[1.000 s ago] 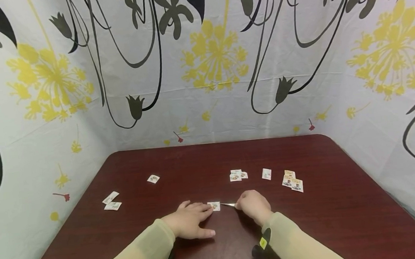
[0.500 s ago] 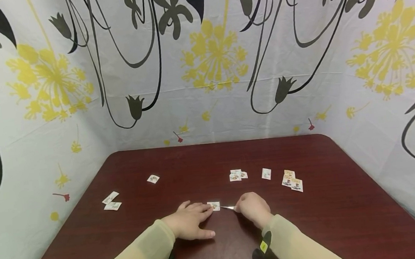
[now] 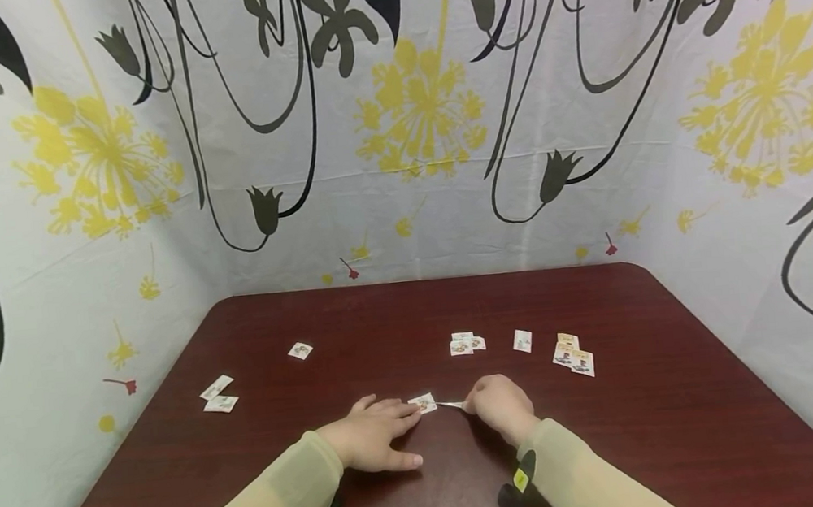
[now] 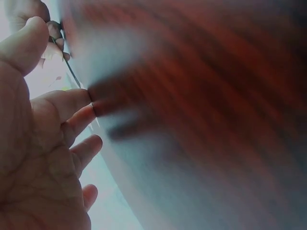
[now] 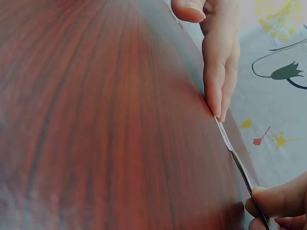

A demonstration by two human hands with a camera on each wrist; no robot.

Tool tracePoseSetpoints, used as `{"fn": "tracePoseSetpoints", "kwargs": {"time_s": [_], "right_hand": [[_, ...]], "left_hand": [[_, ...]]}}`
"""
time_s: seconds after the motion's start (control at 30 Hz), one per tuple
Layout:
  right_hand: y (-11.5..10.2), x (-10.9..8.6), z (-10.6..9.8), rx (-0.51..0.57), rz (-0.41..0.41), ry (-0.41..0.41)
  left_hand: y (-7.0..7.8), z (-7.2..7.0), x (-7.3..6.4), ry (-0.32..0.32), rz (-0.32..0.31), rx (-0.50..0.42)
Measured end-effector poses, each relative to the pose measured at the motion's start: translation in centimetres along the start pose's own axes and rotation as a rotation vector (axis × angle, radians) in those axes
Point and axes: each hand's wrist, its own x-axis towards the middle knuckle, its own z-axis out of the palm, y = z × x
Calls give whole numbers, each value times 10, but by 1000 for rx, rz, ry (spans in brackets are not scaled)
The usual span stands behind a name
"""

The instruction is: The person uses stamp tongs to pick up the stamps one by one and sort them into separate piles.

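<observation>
My left hand (image 3: pixel 376 436) lies with fingers spread, palm down, at the table's near middle. Its fingertips press the left edge of a small white printed card (image 3: pixel 425 403). My right hand (image 3: pixel 498 406) pinches slim metal tweezers (image 3: pixel 452 404), whose tip reaches the card's right edge. From the right wrist, the card (image 5: pixel 223 136) shows edge-on as a thin strip between the left fingertips and the tweezers (image 5: pixel 245 178), slightly bent near the tip. The left wrist view has the left hand (image 4: pixel 43 148) from its palm side, the card mostly hidden behind the fingers.
On the dark red table (image 3: pixel 354 316), two cards (image 3: pixel 221 403) lie far left and a single card (image 3: pixel 301 351) lies at back left. Overlapping cards (image 3: pixel 462 347), a lone card (image 3: pixel 522 341) and another overlapping group (image 3: pixel 582 363) lie right of centre. A patterned cloth (image 3: pixel 433 226) hangs behind.
The small card has turned, its right end swinging slightly away from me, and shifted a little to the right. The tweezers and right hand have moved slightly; the left hand stays nearly still.
</observation>
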Motion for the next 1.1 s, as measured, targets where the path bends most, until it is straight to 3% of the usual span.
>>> {"fn": "tracePoseSetpoints", "kwargs": {"time_s": [0.4, 0.57, 0.8, 1.1], "right_hand": [[3, 1, -2, 2, -19, 4], [7, 4, -5, 9, -10, 9], [10, 9, -8, 24, -2, 24], [18, 15, -18, 34, 3, 30]], "left_hand": [[-3, -1, 0, 0, -6, -21], [-17, -5, -1, 14, -53, -67], [-60, -13, -4, 63, -217, -152], [-108, -17, -13, 96, -444, -167]]}}
